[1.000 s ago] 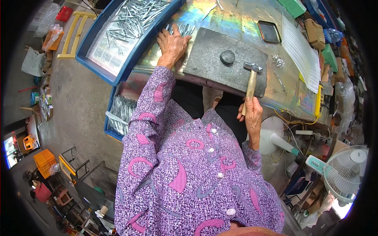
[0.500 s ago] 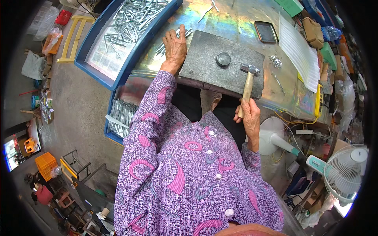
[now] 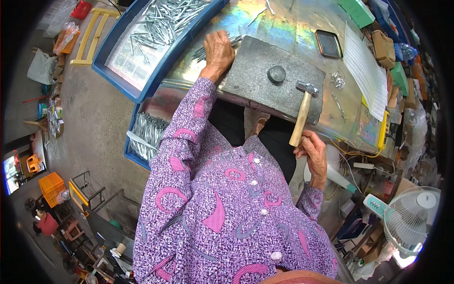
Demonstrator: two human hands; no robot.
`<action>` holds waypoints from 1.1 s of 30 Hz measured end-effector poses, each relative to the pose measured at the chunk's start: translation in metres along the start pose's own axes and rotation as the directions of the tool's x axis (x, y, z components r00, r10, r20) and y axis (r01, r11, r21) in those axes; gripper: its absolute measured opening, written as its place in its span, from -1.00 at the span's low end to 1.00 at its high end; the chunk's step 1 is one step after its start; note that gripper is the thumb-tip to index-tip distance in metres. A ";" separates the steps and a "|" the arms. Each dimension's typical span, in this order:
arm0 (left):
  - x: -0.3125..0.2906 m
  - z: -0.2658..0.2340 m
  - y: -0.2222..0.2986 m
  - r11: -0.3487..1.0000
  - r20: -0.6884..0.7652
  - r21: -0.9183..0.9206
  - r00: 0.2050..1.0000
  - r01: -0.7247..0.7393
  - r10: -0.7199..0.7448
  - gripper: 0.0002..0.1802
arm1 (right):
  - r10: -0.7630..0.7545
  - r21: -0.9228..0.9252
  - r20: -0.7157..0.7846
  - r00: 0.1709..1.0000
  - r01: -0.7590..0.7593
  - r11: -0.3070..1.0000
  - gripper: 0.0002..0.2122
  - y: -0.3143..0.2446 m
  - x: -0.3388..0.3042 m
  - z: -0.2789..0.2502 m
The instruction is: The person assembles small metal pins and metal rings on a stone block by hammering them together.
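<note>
My left hand [image 3: 219, 51] is curled over a small pile of thin silvery metal pieces [image 3: 199, 54] at the left edge of a grey stone slab [image 3: 255, 64]. Its fingertips are hidden, so what they grip cannot be made out. A hammer [image 3: 302, 111] with a wooden handle rests its head on the slab's right side, and the handle sticks out over the front edge. Just beyond the handle's end, my right hand [image 3: 314, 154] is open, fingers loosely bent and holding nothing. A round dark metal block [image 3: 276, 74] stands on the slab.
A blue tray [image 3: 163, 78] of metal pieces sits at the left, above a second blue bin [image 3: 134, 158]. On the table's right lie a black-rimmed shallow tray [image 3: 328, 44], small shiny bits [image 3: 337, 80] and a white foam sheet [image 3: 364, 71]. A fan [image 3: 411, 220] stands lower right.
My right hand has let go of the hammer handle and drawn back to the lower right. My left hand stays by the metal pieces. The whole view has shifted slightly.
</note>
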State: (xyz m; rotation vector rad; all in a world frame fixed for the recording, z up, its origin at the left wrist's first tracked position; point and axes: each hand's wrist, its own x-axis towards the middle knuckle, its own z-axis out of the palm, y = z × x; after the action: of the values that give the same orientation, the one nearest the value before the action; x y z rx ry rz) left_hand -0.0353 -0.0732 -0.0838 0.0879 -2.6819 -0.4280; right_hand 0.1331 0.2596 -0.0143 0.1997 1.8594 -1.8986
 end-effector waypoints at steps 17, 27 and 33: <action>-0.003 0.008 0.001 0.968 -0.110 0.230 0.985 -0.102 0.130 -0.88 | 0.199 -0.199 -0.072 0.977 -0.209 0.957 -0.80 0.067 0.010 0.007; -0.004 -0.002 0.001 0.955 -0.024 0.268 0.990 -0.126 0.138 -0.88 | 0.165 -0.205 -0.138 0.977 -0.192 0.960 -0.79 0.072 0.015 0.014; -0.001 -0.009 0.000 0.978 0.080 0.158 0.989 -0.139 0.127 -0.85 | 0.156 -0.227 -0.157 0.975 -0.190 0.955 -0.78 0.076 0.019 0.016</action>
State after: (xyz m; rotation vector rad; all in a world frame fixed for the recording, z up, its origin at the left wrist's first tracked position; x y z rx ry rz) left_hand -0.0307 -0.0759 -0.0766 -0.0599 -2.7662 -0.1726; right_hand 0.1524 0.2425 -0.0895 0.4083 2.0698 -1.5607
